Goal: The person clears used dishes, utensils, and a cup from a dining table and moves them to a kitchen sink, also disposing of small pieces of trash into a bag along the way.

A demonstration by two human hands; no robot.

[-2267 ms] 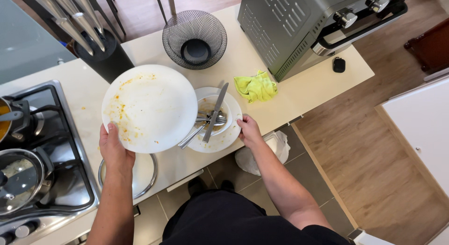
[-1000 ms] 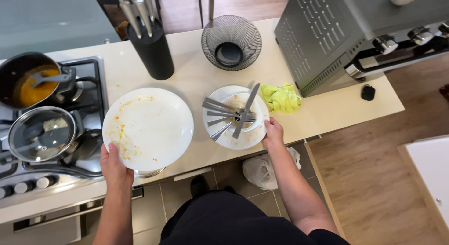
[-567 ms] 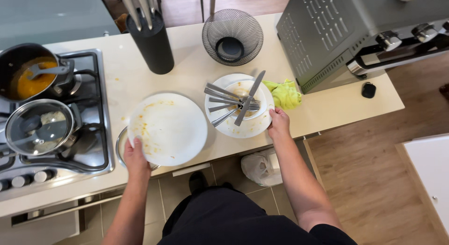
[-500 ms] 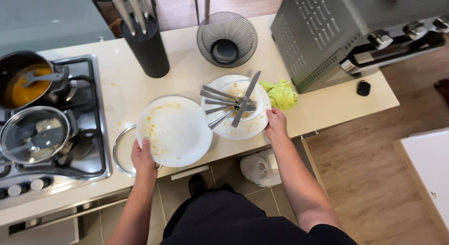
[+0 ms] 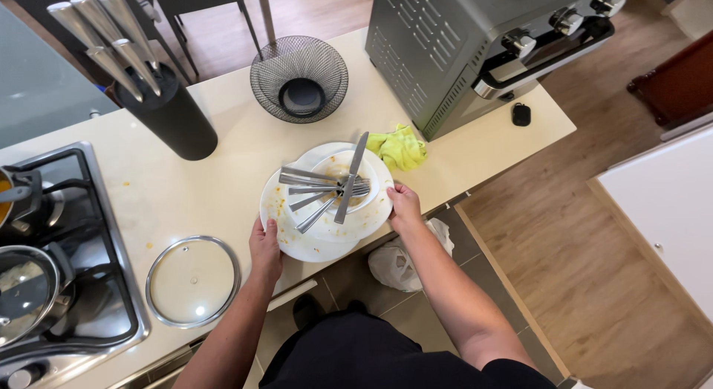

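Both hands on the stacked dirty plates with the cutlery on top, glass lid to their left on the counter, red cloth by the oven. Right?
Not quite: the cloth by the oven is yellow-green, not red, as the head view shows. The rest holds: the left hand and right hand grip the stacked plates with the cutlery on top, and the glass lid lies to their left on the counter.

The scene is bright and evenly lit, with soft, diffuse light and no harsh contrast. Shadows are faint: a soft one lies under the plates (image 5: 327,233) and beneath the hands on the desk (image 5: 215,173). Small glare spots sit on the glass lid (image 5: 193,280), the knife handles (image 5: 96,28) and the oven (image 5: 475,47) knobs. Focus is sharp across the middle. The wide lens bends straight edges near the frame borders, so the oven and floor (image 5: 594,270) lean outward.
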